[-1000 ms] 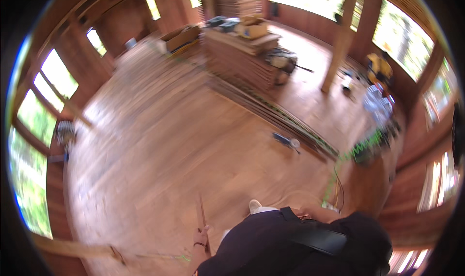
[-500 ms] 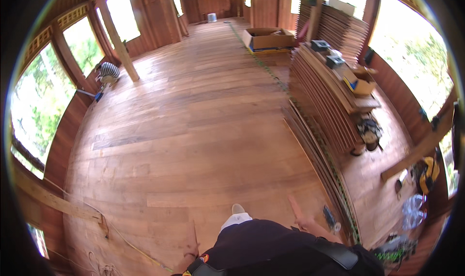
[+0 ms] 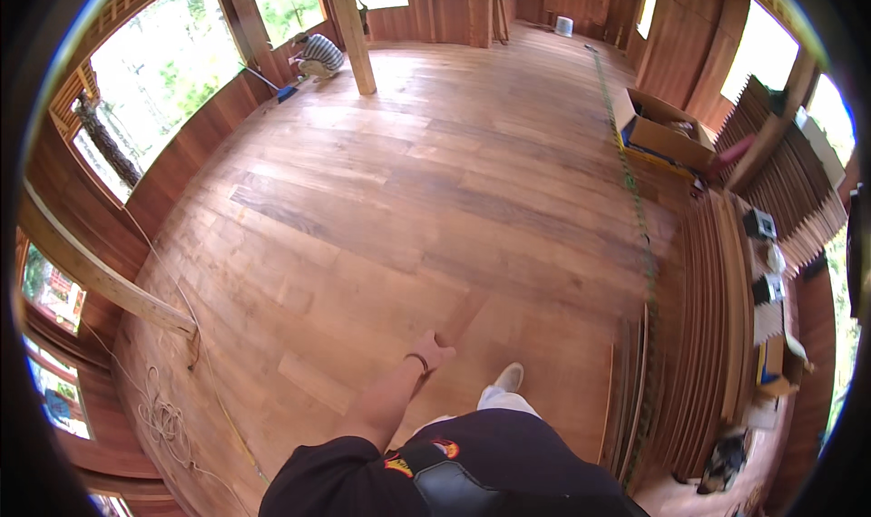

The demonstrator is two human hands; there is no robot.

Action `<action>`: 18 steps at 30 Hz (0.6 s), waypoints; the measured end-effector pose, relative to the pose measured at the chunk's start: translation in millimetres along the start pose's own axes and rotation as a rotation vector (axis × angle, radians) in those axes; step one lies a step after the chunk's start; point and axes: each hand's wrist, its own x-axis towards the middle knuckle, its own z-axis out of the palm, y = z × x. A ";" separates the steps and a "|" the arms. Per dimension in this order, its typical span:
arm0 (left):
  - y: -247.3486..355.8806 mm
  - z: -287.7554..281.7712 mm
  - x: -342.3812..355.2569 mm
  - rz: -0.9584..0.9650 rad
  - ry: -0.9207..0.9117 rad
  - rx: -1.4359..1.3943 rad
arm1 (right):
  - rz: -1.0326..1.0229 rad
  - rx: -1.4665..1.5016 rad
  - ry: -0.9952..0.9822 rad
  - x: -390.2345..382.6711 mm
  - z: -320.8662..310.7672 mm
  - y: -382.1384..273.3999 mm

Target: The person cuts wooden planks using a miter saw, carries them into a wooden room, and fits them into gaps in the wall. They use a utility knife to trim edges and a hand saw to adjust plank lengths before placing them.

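Observation:
My left hand (image 3: 430, 349), with a dark band at the wrist, is closed around a short, narrow reddish wooden board (image 3: 463, 322). The board slants away from me above the plank floor (image 3: 417, 190), its far end pointing up and right in the picture. My light shoe (image 3: 508, 377) shows just right of that hand. My right hand is out of view, hidden or beyond the lower edge.
A crouching person (image 3: 319, 57) is by the far left wall, beside a blue broom (image 3: 283, 91). Stacked boards (image 3: 712, 317) and a cardboard box (image 3: 665, 134) line the right; a wooden post (image 3: 360, 45), a white bucket (image 3: 563, 27) and coiled cords (image 3: 163, 413) also show.
The view has swung round to the right, sliding the stacked boards rightward in the picture. My left hand and board have come forward into fuller view; my right hand has left the picture.

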 end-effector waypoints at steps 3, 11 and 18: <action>22.3 10.5 70.3 -0.199 -0.110 0.040 | 0.003 -0.018 0.005 42.8 -82.5 -93.8; 22.4 28.2 219.2 -0.653 -0.216 -0.203 | 0.026 -0.083 0.223 214.3 -320.2 -396.2; 133.4 -12.5 500.2 -0.652 -0.402 0.073 | -0.023 0.240 0.175 360.7 -399.3 -630.9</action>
